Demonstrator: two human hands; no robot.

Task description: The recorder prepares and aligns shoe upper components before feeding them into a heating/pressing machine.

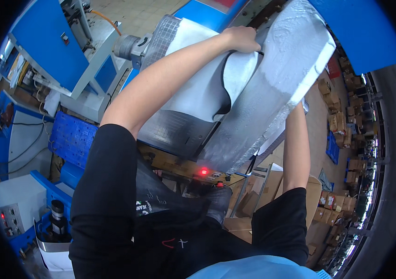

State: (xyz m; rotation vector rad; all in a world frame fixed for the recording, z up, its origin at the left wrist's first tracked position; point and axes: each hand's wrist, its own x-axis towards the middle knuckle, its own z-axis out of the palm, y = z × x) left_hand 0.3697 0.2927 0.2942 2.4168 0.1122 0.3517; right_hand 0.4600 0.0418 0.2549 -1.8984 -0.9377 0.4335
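Note:
My left hand (242,39) is stretched out far in front, its fingers closed on the edge of a silvery grey sheet (198,88) that drapes over the machine's dark flat plate (179,132). A second, thicker silvery textured sheet (281,69) lies tilted across the right side, partly over the first. My right forearm (296,149) runs up under this sheet's lower edge. The sheet hides my right hand. A grid-patterned roller (160,41) sits at the far end of the plate, just left of my left forearm.
A red lamp (203,172) glows on the control strip at the machine's front. A blue and white machine (44,46) stands at the left, with a blue plastic crate (70,137) and a white control box (16,209) below it. Cardboard boxes (346,121) pile up at the right.

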